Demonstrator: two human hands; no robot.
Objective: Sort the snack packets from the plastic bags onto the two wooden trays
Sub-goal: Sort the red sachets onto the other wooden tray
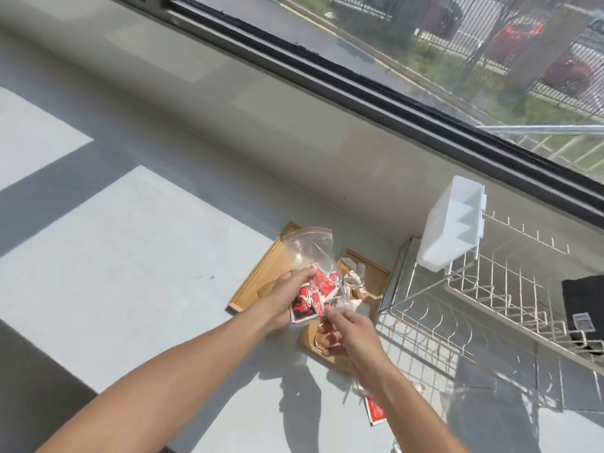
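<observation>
A clear plastic bag [310, 253] stuffed with red snack packets [313, 289] was being held up over the two wooden trays [261, 273] by the left hand [287, 295], fingers closed round its lower half, while the right hand [346, 328] was loosely curled at the bag's bottom edge, though whether anything was actually pinched couldn't be told. One red packet [372, 408] was already lying on the desk [130, 256] short of the trays. More could probably spill the same way if the bag got tipped or tugged too hard.

Single head view, angled down, close over counter [137, 256], facing window [425, 44]
</observation>
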